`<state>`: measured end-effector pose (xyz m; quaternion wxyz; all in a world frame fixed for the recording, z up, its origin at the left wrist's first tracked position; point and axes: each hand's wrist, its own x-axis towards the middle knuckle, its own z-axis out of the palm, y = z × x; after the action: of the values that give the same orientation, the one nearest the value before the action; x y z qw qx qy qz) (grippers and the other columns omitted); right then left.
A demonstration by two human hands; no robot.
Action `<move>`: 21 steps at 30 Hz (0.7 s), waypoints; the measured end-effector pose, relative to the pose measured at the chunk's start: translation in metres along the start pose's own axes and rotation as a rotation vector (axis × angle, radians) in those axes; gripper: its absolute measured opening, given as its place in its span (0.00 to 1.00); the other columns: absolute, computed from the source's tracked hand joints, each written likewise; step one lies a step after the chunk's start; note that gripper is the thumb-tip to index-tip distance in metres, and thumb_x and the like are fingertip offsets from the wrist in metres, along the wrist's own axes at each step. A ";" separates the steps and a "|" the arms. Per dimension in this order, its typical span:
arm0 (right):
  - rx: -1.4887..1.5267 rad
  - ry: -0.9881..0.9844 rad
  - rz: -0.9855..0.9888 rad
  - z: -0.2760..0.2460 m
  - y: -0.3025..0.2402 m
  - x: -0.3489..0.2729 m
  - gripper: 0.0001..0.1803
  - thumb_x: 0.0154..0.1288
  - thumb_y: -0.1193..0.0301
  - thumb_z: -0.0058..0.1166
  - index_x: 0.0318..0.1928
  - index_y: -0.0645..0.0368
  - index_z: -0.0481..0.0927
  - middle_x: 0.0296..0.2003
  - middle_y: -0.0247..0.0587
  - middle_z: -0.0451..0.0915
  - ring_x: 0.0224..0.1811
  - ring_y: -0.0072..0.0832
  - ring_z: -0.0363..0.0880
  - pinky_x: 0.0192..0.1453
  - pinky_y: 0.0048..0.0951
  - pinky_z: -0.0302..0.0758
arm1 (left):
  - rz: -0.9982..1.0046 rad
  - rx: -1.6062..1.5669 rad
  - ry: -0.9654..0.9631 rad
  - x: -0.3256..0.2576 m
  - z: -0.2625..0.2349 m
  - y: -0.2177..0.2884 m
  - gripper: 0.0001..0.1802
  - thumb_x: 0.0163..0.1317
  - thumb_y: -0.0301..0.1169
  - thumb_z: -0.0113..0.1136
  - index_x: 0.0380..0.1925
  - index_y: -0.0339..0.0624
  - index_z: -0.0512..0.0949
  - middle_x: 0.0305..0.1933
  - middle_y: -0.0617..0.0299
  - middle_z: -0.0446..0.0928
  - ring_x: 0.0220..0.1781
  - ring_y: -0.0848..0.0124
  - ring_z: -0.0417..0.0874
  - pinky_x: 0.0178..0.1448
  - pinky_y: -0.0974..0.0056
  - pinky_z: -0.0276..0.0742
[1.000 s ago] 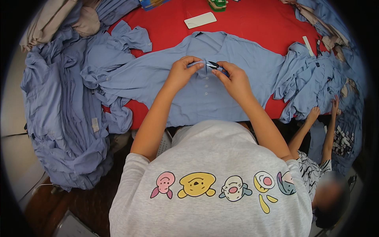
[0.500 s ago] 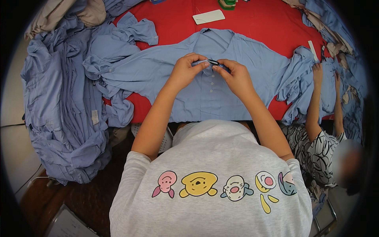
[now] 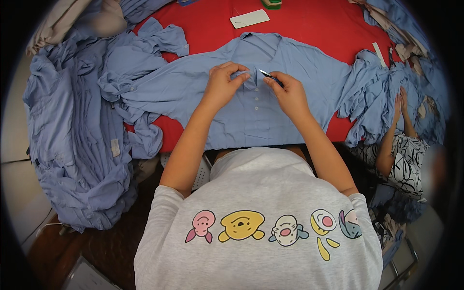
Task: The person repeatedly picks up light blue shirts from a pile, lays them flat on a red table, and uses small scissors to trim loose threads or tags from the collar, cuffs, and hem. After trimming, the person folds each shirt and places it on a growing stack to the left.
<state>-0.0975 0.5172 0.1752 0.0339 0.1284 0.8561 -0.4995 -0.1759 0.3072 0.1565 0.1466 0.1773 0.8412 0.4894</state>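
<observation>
A light blue shirt [image 3: 304,108] lies spread out in front of me, its V-shaped neck opening away from me and a row of small white buttons down its front. My left hand [image 3: 224,83] is closed in a pinch on the shirt's front edge and lifts a fold just below the neck. In my right hand [image 3: 291,95] is a pair of small thread snips [image 3: 266,75] with a dark body and a bright metal tip. That tip points up and left, a little apart from the raised cloth and my left fingers.
The shirt rests on a red-covered table [image 3: 319,24]. A white card [image 3: 250,19] and a green object [image 3: 271,4] lie beyond it. Blue garments are heaped at the left [image 3: 72,130] and right [image 3: 372,92]. A co-worker's hands [image 3: 400,102] are at the right pile.
My hands have moved apart, so the snips are now away from the left fingers and their tip shows. At the right, the co-worker's hands have come together.
</observation>
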 end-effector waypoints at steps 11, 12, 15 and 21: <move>0.161 0.118 0.200 -0.016 0.052 -0.035 0.18 0.70 0.63 0.66 0.49 0.67 0.86 0.24 0.27 0.73 0.26 0.13 0.65 0.30 0.20 0.62 | 0.104 0.153 0.027 0.027 0.018 -0.026 0.14 0.62 0.37 0.69 0.42 0.39 0.86 0.44 0.58 0.84 0.40 0.60 0.81 0.58 0.57 0.69; 0.184 0.132 0.194 -0.012 0.059 -0.039 0.18 0.70 0.63 0.66 0.49 0.66 0.86 0.25 0.27 0.74 0.27 0.13 0.66 0.30 0.19 0.63 | 0.055 0.134 0.026 0.029 0.027 -0.026 0.15 0.62 0.38 0.69 0.43 0.40 0.86 0.45 0.58 0.84 0.42 0.60 0.81 0.60 0.56 0.68; 0.244 0.126 0.202 -0.008 0.056 -0.047 0.19 0.69 0.63 0.67 0.51 0.65 0.86 0.26 0.28 0.77 0.29 0.13 0.68 0.33 0.19 0.66 | 0.158 0.376 0.167 0.036 0.053 -0.015 0.15 0.59 0.37 0.72 0.43 0.42 0.86 0.46 0.59 0.82 0.47 0.60 0.81 0.61 0.56 0.67; 0.108 0.138 0.104 -0.005 0.035 -0.056 0.20 0.69 0.60 0.66 0.53 0.61 0.86 0.30 0.37 0.83 0.30 0.23 0.75 0.36 0.26 0.73 | 0.076 0.507 0.219 0.048 0.076 -0.014 0.14 0.53 0.34 0.76 0.39 0.45 0.84 0.43 0.59 0.80 0.53 0.59 0.80 0.62 0.53 0.65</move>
<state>-0.0348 0.5273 0.1588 -0.0064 0.2085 0.8203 -0.5325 -0.1891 0.3810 0.1044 -0.0128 0.1859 0.9404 0.2847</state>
